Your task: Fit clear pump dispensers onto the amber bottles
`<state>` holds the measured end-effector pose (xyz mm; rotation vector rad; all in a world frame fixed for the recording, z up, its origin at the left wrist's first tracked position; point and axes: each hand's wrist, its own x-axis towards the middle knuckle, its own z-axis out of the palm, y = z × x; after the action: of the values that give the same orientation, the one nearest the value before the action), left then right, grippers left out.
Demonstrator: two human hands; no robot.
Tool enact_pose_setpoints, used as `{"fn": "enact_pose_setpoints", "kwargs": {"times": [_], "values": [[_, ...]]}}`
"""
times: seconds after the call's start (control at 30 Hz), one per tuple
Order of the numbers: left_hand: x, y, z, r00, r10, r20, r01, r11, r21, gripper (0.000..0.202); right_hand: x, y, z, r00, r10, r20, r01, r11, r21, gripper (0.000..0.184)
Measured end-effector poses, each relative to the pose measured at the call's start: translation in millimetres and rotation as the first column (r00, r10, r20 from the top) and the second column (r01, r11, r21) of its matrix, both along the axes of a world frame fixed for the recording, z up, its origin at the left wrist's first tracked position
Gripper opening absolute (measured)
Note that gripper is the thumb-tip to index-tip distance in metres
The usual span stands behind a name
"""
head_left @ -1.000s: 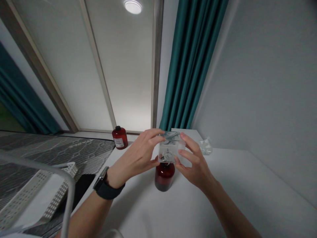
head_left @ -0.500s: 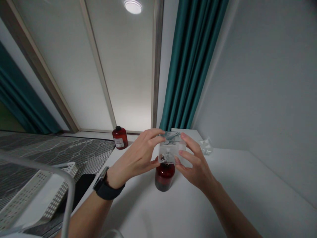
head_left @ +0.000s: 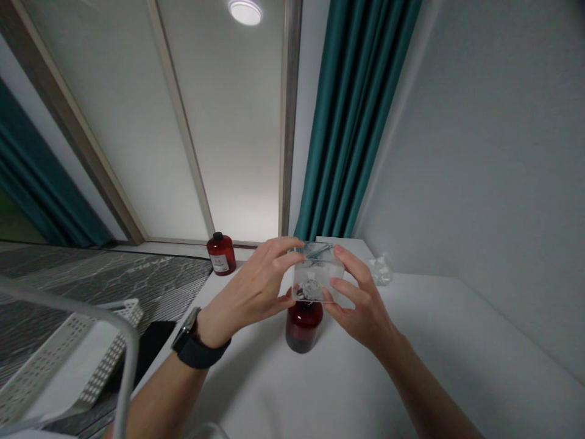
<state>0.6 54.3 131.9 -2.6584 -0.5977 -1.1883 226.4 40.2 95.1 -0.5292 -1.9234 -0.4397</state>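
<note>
The clear plastic box [head_left: 317, 272] looks smooth and glossy; the dark red bottle [head_left: 304, 327] has a shiny finish; the surface [head_left: 365, 378] is matt white; the teal curtain [head_left: 351, 122] is soft cloth.

No word, brand or number could be read; the dark red bottle [head_left: 221, 254] in the upper middle of the frame bore a white label [head_left: 220, 264] with dark print and a small mark, all too small and blurred to make out; the clear box [head_left: 317, 272] at centre frame showed no legible lettering; neither did the black wristwatch [head_left: 196, 347] at lower left.
</note>
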Motion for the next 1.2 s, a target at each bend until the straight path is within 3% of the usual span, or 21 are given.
{"fn": "enact_pose_setpoints", "kwargs": {"times": [1.2], "values": [[1.4,-1.7,2.7,1.0,-0.006,-0.016,0.006,1.0,0.017,0.057,-2.9,-0.9,0.4,1.0,0.003,-0.004,-0.003,1.0,0.024,0.046]]}}
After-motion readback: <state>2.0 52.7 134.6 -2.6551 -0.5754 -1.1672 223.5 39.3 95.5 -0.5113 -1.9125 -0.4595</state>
